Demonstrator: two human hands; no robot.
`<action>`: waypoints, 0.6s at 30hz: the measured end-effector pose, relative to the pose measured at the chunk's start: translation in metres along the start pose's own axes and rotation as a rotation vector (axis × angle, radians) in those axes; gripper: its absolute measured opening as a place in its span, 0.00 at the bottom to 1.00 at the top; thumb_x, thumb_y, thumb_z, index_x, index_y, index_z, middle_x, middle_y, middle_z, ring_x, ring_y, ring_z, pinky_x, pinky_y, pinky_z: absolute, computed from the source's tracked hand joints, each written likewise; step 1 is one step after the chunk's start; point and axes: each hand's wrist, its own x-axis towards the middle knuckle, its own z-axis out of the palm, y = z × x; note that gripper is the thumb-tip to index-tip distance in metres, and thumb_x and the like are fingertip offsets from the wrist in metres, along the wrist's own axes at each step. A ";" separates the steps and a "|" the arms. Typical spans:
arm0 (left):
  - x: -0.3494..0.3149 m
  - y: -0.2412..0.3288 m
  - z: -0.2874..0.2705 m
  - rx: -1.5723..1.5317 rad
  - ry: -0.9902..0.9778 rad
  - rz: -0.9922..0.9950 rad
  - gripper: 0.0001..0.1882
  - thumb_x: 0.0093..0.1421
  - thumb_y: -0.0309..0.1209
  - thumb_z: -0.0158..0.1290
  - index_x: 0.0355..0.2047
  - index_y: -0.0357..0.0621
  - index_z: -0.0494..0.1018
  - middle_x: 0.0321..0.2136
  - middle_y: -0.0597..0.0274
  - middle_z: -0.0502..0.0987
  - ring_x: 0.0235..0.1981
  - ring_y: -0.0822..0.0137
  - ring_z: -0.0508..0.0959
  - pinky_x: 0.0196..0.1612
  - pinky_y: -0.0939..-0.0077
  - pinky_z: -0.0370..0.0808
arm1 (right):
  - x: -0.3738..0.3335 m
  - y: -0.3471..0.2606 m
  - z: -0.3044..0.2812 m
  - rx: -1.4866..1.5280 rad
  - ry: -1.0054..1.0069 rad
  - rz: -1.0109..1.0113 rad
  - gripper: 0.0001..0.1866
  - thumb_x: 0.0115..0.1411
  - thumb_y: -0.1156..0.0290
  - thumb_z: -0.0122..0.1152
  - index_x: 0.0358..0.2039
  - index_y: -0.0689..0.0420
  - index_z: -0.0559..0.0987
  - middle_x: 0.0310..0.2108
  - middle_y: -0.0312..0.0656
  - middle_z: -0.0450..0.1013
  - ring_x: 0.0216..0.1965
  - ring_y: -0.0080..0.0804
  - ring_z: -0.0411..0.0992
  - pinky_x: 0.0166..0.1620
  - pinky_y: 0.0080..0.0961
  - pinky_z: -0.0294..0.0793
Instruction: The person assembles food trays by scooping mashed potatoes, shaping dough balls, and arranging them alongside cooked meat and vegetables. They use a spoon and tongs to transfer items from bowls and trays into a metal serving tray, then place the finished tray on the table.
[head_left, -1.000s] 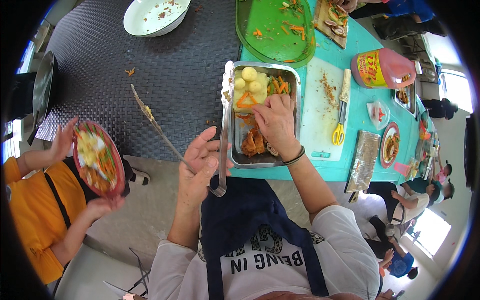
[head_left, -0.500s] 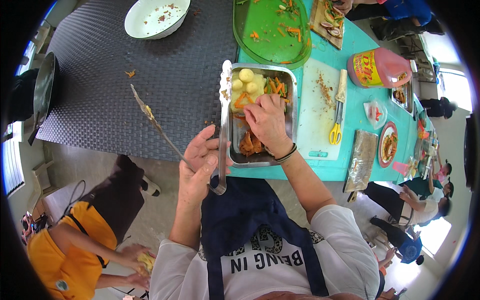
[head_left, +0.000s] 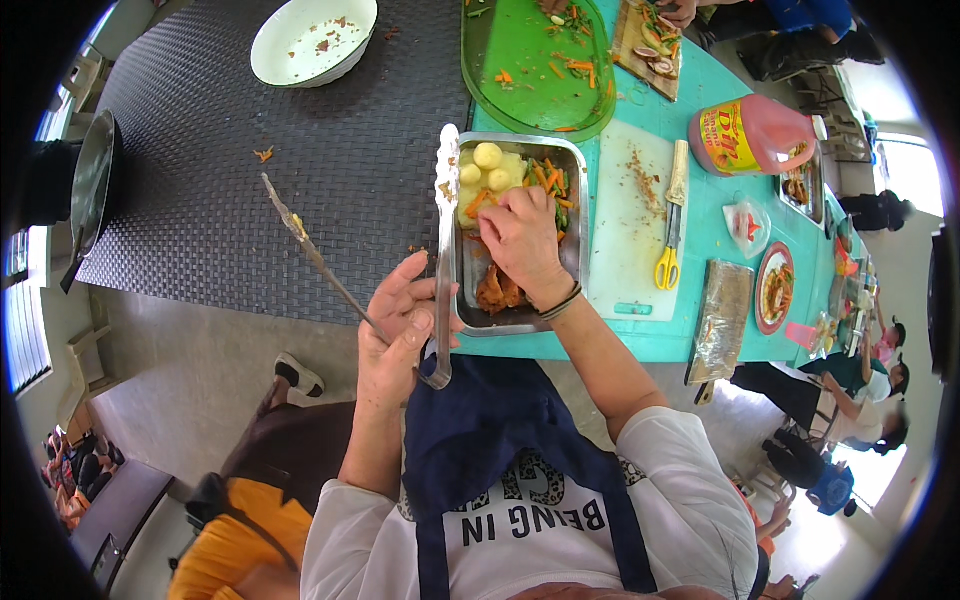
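Observation:
My left hand (head_left: 398, 318) grips a pair of metal tongs (head_left: 446, 205) near their bend, and the tongs' two arms are spread wide apart. One arm lies along the left side of a steel tray (head_left: 584, 245). Over the tray, my right hand (head_left: 524, 242) has its fingers bunched together beside orange carrot strips (head_left: 477, 203). Its fingertips are partly hidden, so what they pinch is unclear. Pale round balls (head_left: 488, 155) sit on a yellowish layer at the far left of the tray. Mixed vegetable sticks (head_left: 552, 182) fill the far right, and browned fried pieces (head_left: 498, 291) lie nearest me.
Right of the tray lies a white cutting board (head_left: 625, 215) with yellow-handled scissors (head_left: 667, 268). Beyond stands a green tray (head_left: 530, 95) with scraps. A red sauce jug (head_left: 765, 135), wrapped board (head_left: 722, 315), plate (head_left: 776, 288) and white bowl (head_left: 345, 62) are around. People stand nearby.
My right hand has shifted slightly left within the tray, over the carrot strips. The left hand and tongs stay put. At lower left, the person in yellow has moved closer to me.

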 end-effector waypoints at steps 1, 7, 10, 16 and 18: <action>0.000 0.001 0.001 0.009 0.001 -0.002 0.33 0.59 0.34 0.55 0.60 0.35 0.56 0.44 0.43 0.72 0.34 0.64 0.79 0.33 0.74 0.79 | 0.000 0.001 -0.003 0.049 0.011 0.021 0.05 0.45 0.71 0.66 0.25 0.51 0.80 0.28 0.35 0.65 0.36 0.36 0.62 0.39 0.33 0.61; 0.002 0.003 -0.001 0.054 0.010 0.044 0.33 0.59 0.35 0.54 0.60 0.34 0.55 0.44 0.43 0.72 0.33 0.65 0.79 0.32 0.74 0.79 | -0.011 0.037 -0.041 0.063 0.116 0.209 0.05 0.45 0.71 0.68 0.26 0.52 0.82 0.26 0.37 0.67 0.34 0.37 0.63 0.39 0.32 0.64; 0.004 0.004 -0.005 0.099 0.035 0.047 0.33 0.60 0.38 0.53 0.61 0.36 0.55 0.44 0.43 0.72 0.33 0.64 0.78 0.32 0.74 0.78 | -0.022 0.038 -0.039 0.029 0.063 0.218 0.05 0.46 0.71 0.68 0.26 0.53 0.83 0.26 0.37 0.67 0.34 0.37 0.63 0.40 0.32 0.64; 0.007 0.005 -0.006 0.137 0.030 0.063 0.33 0.60 0.39 0.52 0.61 0.37 0.55 0.44 0.44 0.72 0.33 0.64 0.78 0.31 0.73 0.78 | -0.020 0.026 -0.024 0.045 0.041 0.223 0.04 0.45 0.69 0.67 0.24 0.51 0.82 0.28 0.34 0.67 0.36 0.37 0.63 0.39 0.35 0.61; 0.007 0.004 -0.005 0.143 0.029 0.060 0.33 0.60 0.39 0.52 0.61 0.37 0.55 0.44 0.44 0.72 0.33 0.64 0.78 0.31 0.73 0.78 | -0.018 0.023 -0.021 0.048 0.041 0.223 0.03 0.46 0.69 0.66 0.23 0.52 0.81 0.28 0.35 0.67 0.36 0.37 0.63 0.39 0.35 0.61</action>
